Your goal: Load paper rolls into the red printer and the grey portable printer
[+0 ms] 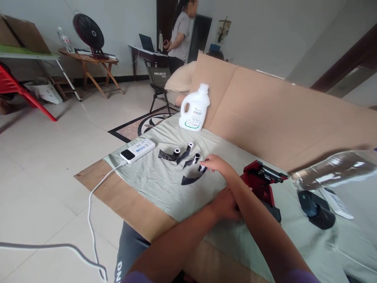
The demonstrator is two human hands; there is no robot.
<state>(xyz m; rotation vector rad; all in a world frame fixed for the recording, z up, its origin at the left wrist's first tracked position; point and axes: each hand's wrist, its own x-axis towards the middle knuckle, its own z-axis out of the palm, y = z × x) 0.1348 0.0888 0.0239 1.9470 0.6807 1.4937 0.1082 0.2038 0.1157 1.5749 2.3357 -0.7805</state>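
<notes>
My right hand [217, 163] reaches across to the left, its fingers pinched at the top of a small black roll [202, 168]. A dark loose strip trails from this roll over the cloth. Beside it stand three similar rolls, one [196, 158] close by, another [190, 147] behind, and one [176, 152] farther left, each with a black tail. My left hand [228, 204] is under my right forearm, next to a red and black device [259, 181]. The forearm hides its fingers, so I cannot see whether it grips the device.
A white jug [194, 110] stands at the back against a cardboard panel [265, 110]. A white power bank [138, 150] with a cable lies left. At right are a large clear bottle [338, 169] and a dark object [316, 210]. A person [181, 31] stands in the background.
</notes>
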